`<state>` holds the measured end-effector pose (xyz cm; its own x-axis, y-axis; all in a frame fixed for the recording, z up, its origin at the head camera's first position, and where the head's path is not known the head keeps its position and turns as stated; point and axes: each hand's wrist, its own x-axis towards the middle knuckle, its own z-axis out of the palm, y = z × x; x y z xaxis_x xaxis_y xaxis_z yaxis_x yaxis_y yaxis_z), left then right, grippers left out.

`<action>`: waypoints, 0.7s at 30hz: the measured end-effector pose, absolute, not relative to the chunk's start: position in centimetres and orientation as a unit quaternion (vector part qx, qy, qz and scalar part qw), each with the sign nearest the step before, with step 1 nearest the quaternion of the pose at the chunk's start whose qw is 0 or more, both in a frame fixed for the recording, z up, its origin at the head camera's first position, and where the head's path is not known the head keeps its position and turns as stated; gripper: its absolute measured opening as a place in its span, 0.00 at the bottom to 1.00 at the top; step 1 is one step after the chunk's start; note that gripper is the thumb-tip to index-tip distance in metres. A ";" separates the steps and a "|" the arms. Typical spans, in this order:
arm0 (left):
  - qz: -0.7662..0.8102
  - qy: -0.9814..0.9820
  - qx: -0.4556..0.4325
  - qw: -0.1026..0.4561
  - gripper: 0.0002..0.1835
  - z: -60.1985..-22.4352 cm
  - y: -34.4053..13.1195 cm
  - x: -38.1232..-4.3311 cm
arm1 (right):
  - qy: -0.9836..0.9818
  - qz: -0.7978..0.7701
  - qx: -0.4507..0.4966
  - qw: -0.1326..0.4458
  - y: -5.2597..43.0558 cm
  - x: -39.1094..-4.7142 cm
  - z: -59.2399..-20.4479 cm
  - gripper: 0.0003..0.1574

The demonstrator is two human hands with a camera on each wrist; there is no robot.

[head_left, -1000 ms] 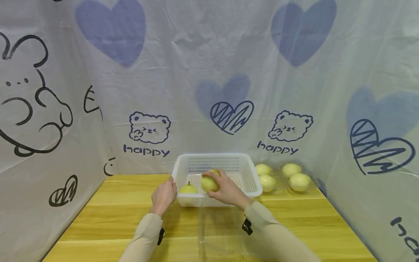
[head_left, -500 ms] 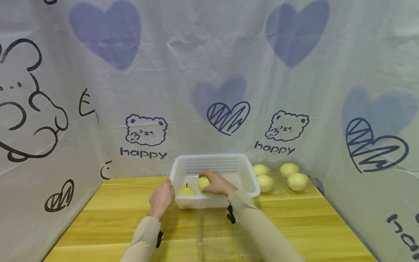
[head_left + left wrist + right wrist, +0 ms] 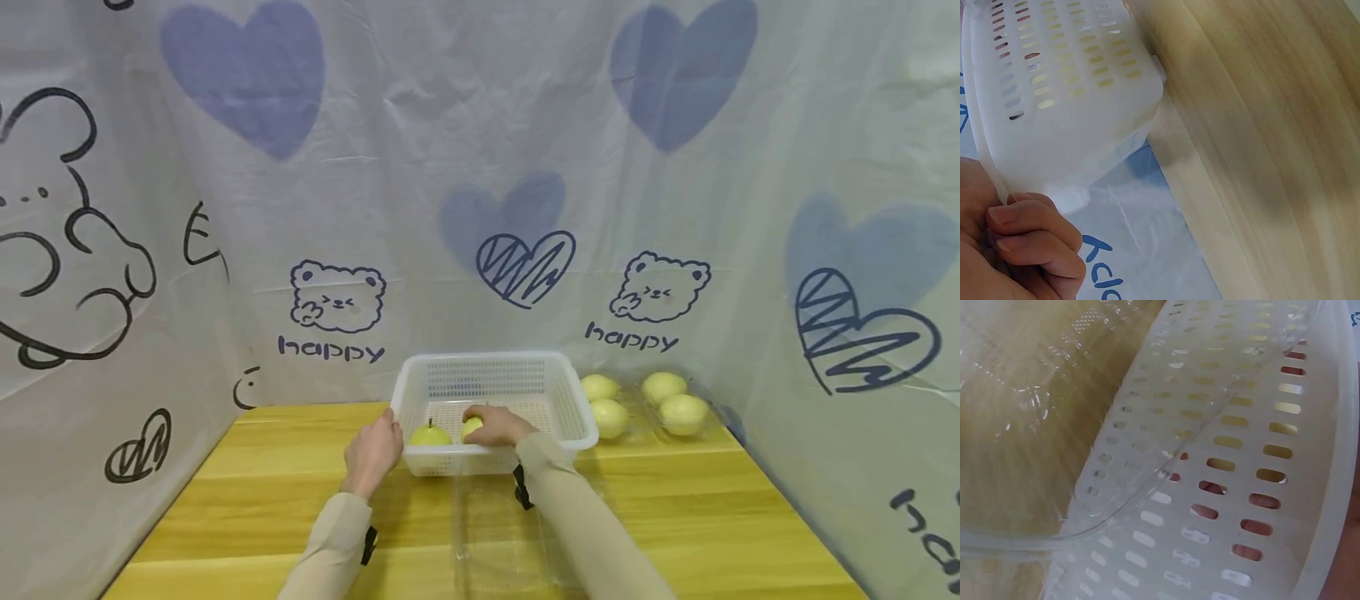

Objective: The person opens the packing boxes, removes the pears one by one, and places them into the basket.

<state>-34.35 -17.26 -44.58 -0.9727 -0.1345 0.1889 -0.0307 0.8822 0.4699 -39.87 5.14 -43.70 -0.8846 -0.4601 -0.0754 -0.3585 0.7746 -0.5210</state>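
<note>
A white perforated plastic basket (image 3: pixel 555 400) stands at the back of the table. My left hand (image 3: pixel 372 454) grips its left rim; in the left wrist view the curled fingers (image 3: pixel 1044 240) are at the basket's corner. Inside the basket, a yellow-green pear (image 3: pixel 431 434) with a dark stem sits at the front left. Just right of it, my right hand (image 3: pixel 498 426) holds a second pear (image 3: pixel 472 428) low in the basket. Through the slots in the right wrist view, bits of the fingers show; most of that hand is hidden behind the basket wall.
A clear plastic clamshell box (image 3: pixel 498 533) lies in front of the basket, its edge overlapping the basket wall in the right wrist view. To the right, several yellow fruits (image 3: pixel 683 414) sit in clear packaging. A printed curtain (image 3: pixel 420 208) surrounds the wooden table (image 3: pixel 300 467).
My right hand has lowered the second pear deeper into the basket, and the right forearm has swung left. The left hand keeps its grip on the rim. The camera view has shifted slightly.
</note>
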 end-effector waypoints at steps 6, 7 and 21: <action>-0.237 -0.965 0.045 0.108 0.20 -44.7 -17.0 -34.5 | 0.933 -0.251 -0.216 0.138 5.2 -39.9 -43.5 0.27; -0.237 -0.965 0.046 0.108 0.20 -44.7 -17.0 -34.5 | 0.933 -0.249 -0.216 0.145 5.2 -39.9 -43.4 0.27; -0.234 -0.965 0.056 0.104 0.21 -44.5 -17.0 -34.5 | 0.920 -0.236 -0.280 0.143 5.4 -40.0 -43.3 0.23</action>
